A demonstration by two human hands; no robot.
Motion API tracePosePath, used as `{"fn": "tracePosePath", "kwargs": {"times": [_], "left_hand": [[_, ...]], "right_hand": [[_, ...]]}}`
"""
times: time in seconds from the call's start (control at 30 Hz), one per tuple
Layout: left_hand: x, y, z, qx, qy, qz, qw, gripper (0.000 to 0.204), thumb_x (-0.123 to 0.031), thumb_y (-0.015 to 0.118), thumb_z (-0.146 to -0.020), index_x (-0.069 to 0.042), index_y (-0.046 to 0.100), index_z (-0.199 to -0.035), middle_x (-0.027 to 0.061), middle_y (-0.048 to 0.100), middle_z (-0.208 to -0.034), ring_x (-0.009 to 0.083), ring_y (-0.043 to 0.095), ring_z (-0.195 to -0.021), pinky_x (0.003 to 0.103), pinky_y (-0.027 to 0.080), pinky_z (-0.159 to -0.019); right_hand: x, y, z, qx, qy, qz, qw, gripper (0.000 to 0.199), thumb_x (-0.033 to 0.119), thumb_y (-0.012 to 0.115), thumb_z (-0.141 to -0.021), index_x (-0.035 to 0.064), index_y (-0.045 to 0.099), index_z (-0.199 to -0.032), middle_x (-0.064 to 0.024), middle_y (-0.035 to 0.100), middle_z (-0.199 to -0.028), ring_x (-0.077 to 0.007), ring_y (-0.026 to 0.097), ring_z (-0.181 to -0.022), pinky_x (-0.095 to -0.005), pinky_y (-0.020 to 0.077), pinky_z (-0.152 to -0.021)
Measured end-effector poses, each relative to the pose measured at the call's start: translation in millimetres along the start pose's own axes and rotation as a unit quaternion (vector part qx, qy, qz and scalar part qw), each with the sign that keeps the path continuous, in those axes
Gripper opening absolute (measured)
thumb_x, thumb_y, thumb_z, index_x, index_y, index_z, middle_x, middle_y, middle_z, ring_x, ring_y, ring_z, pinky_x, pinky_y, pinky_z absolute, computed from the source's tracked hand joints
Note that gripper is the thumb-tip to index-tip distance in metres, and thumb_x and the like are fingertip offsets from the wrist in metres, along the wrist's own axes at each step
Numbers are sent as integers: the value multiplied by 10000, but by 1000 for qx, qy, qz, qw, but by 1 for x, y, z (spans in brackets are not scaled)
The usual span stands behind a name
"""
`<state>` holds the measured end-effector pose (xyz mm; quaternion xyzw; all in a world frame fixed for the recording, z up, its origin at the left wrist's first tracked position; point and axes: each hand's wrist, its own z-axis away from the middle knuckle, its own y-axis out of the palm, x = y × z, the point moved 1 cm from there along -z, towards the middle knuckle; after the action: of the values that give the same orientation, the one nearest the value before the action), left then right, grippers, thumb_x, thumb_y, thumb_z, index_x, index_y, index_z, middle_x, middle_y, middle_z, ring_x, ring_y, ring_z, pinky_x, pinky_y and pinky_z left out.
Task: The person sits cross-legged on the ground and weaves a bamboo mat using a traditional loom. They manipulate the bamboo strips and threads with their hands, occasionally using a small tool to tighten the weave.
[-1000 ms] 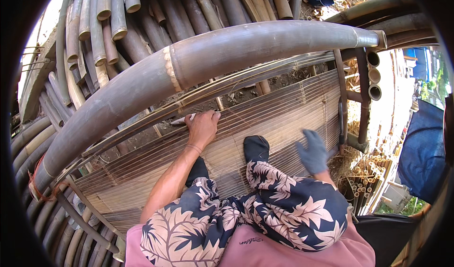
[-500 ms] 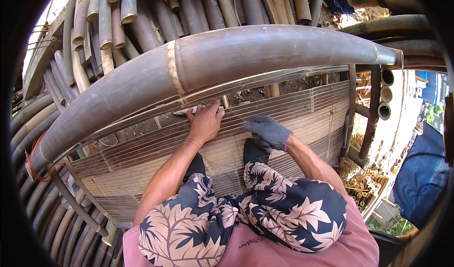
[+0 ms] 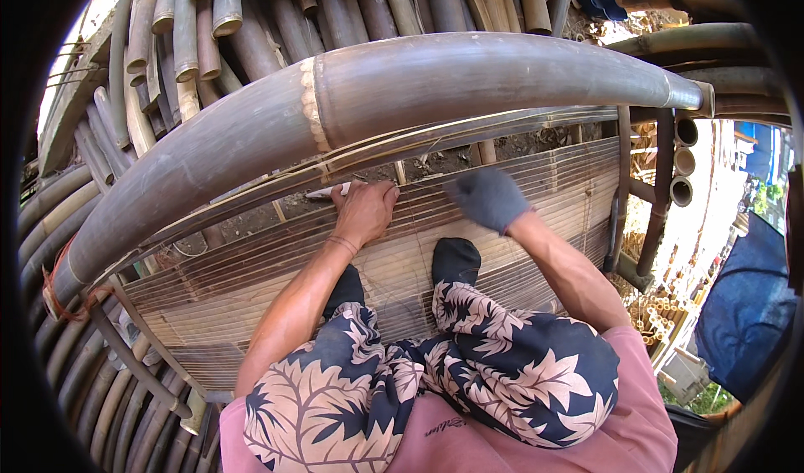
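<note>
Head view: the slatted mat [image 3: 412, 255] sits on my side of the thick pole [image 3: 435, 75], my bare left hand [image 3: 365, 211] curled at its pole-side edge against a pale thing [image 3: 320, 193], my gloved right hand [image 3: 490, 197] bunched farther right along the pole. I'd say I'm working the slats, so the next move calls for a steady left; blur hides whether the right pinches anything, and I can't tell if the left grips.
</note>
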<state>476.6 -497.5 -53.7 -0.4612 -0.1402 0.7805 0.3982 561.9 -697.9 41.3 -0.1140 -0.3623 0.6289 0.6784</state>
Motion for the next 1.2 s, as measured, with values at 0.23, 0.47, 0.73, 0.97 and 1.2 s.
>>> {"fn": "tracePosePath", "kwargs": {"times": [0.23, 0.47, 0.73, 0.97, 1.2], "left_hand": [[5, 4, 3, -44, 29, 16, 998, 247, -302, 512, -986, -164, 705, -1058, 89, 719, -996, 330, 601, -1048, 601, 249, -985], [11, 3, 8, -61, 52, 44, 996, 267, -262, 539, -986, -102, 697, -1131, 131, 689, -1143, 313, 605, -1092, 510, 308, -1034], [78, -90, 132, -266, 83, -97, 956, 265, 14, 618, -842, -56, 676, -1091, 121, 626, -1075, 338, 579, -1032, 446, 480, -917], [88, -68, 136, -94, 219, -247, 939, 312, -91, 613, -807, -137, 664, -1112, 74, 574, -1198, 294, 533, -1136, 428, 452, -1004], [101, -66, 112, -5, 391, -289, 874, 241, -163, 606, -773, -68, 643, -992, 74, 584, -1043, 264, 548, -1079, 421, 445, -1014]], "right_hand": [[12, 69, 19, 91, -27, -214, 972, 438, 386, 503, -960, -12, 655, -857, -243, 653, -802, -411, 627, -759, -501, 505, -743], [-33, 57, 27, 119, -22, -272, 955, 386, 362, 547, -954, -3, 665, -907, -167, 629, -725, -295, 668, -743, -417, 512, -670], [-164, 38, 25, -99, 32, -478, 872, 338, 302, 590, -986, -5, 682, -879, -78, 651, -749, -145, 605, -594, -293, 503, -584], [-203, -38, 109, -391, 139, 242, 877, 502, 140, 703, -849, -12, 538, -1298, -220, 494, -1378, -393, 512, -1261, -457, 425, -1077], [-20, 47, 72, -265, -133, -4, 955, 373, 106, 706, -833, 58, 619, -1192, -179, 596, -1233, -365, 609, -1115, -441, 518, -952]]}}
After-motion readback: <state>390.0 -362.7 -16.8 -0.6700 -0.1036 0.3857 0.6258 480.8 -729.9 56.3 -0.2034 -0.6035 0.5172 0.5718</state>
